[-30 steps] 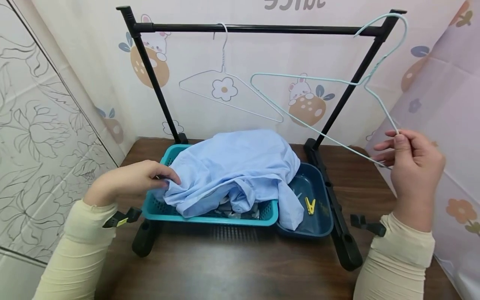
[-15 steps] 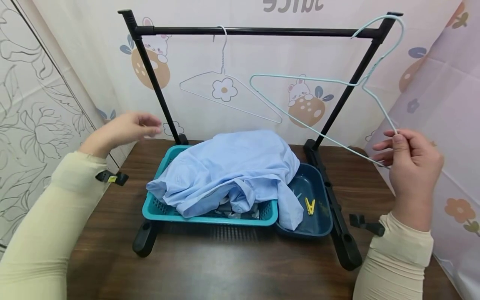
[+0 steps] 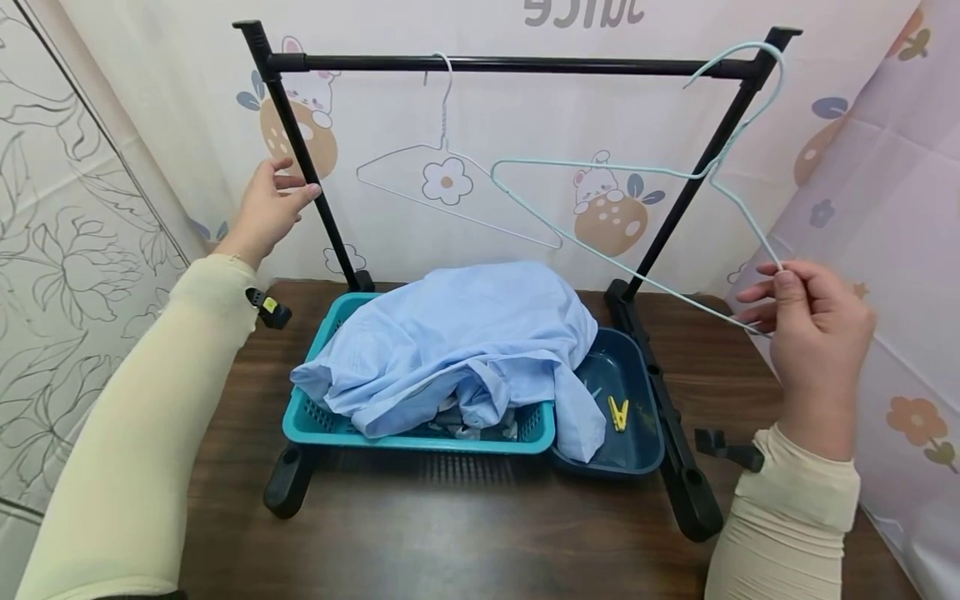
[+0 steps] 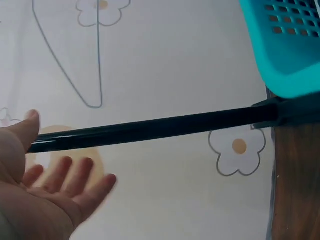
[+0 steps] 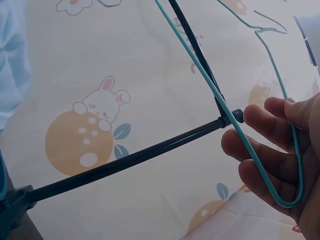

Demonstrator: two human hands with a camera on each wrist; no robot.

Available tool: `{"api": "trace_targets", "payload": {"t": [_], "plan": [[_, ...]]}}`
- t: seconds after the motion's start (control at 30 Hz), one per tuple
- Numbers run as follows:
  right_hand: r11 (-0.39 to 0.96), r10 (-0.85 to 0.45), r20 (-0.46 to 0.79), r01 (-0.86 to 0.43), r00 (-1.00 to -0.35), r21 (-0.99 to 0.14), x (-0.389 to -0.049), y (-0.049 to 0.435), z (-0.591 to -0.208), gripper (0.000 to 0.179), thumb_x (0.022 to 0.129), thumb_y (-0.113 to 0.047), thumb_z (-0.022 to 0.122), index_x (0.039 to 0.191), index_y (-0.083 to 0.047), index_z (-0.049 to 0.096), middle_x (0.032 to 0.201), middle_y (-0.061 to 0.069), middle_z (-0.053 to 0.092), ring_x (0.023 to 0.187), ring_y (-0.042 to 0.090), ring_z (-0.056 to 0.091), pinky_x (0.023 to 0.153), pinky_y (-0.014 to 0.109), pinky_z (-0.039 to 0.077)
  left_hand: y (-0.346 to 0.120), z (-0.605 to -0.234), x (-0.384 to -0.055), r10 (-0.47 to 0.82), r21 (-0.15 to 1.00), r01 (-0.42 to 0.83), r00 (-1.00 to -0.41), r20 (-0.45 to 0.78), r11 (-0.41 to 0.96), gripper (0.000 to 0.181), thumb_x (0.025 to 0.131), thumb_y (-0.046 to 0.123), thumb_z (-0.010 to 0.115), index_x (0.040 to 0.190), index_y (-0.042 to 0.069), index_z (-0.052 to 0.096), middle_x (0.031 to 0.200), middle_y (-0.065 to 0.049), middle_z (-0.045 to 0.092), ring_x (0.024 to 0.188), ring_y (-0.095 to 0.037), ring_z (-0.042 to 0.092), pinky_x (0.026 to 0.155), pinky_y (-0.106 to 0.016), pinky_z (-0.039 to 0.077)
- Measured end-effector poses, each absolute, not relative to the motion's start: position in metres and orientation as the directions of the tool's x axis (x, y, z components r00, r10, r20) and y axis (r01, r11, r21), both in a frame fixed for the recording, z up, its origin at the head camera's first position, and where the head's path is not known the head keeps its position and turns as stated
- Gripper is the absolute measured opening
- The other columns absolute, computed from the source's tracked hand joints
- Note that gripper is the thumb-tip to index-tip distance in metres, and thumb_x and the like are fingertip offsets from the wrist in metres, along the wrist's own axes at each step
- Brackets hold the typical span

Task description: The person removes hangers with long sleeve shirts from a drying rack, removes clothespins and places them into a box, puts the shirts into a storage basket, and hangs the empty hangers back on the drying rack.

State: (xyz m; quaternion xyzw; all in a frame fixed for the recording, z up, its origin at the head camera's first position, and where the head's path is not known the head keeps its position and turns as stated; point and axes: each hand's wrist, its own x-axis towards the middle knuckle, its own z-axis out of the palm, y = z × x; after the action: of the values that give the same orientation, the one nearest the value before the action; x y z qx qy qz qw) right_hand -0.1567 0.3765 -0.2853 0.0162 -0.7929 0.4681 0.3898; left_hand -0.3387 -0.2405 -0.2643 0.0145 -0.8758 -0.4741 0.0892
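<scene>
My left hand [image 3: 270, 204] is beside the left post [image 3: 332, 225] of a black garment rack. In the left wrist view its fingers [image 4: 80, 177] are spread, with the thumb on one side of the post and the fingers on the other. The right hand [image 3: 817, 342] pinches one end of a mint-green wire hanger [image 3: 600, 166], which is raised in front of the rack's right post, hook upward. A light blue garment [image 3: 480, 317], bunched up, lies over a teal basket [image 3: 480, 446] between the two hands.
A white wire hanger [image 3: 444, 125] hangs from the rack's black rod [image 3: 562, 64]. Right of the basket, a navy tray [image 3: 637, 450] holds a yellow clothes peg [image 3: 618, 414], and part of the garment drapes into it. All stand on a brown wooden table [image 3: 480, 542].
My left hand has let go of the garment in the basket and moved up to the rack's left post. The right hand and green hanger have shifted slightly left and down.
</scene>
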Motion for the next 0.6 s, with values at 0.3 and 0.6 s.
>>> {"api": "trace_targets", "payload": {"t": [0.3, 0.6], "plan": [[0.573, 0.336, 0.632, -0.381, -0.698, -0.725, -0.158, 0.377, -0.289, 0.029, 0.106, -0.022, 0.057, 0.117, -0.001, 0.074, 0.081, -0.016, 0.073, 0.062, 0.001, 0.069, 0.062, 0.012, 0.054, -0.226, -0.276, -0.360, -0.136, 0.863, 0.163, -0.957, 0.256, 0.478, 0.056, 0.105, 0.037, 0.057, 0.155, 0.027, 0.036, 0.146, -0.010, 0.051, 0.128, -0.020, 0.054, 0.105, -0.042, 0.051], [0.560, 0.328, 0.637, -0.399, -0.698, -0.726, -0.157, 0.374, -0.287, 0.030, 0.106, -0.021, 0.056, 0.116, 0.002, 0.073, 0.082, -0.014, 0.073, 0.061, 0.002, 0.069, 0.060, 0.012, 0.054, -0.226, -0.280, -0.365, -0.106, 0.779, 0.119, -0.967, 0.231, 0.615, 0.052, 0.109, 0.032, 0.047, 0.157, 0.020, 0.030, 0.148, -0.015, 0.047, 0.131, -0.026, 0.054, 0.101, -0.038, 0.054]]}}
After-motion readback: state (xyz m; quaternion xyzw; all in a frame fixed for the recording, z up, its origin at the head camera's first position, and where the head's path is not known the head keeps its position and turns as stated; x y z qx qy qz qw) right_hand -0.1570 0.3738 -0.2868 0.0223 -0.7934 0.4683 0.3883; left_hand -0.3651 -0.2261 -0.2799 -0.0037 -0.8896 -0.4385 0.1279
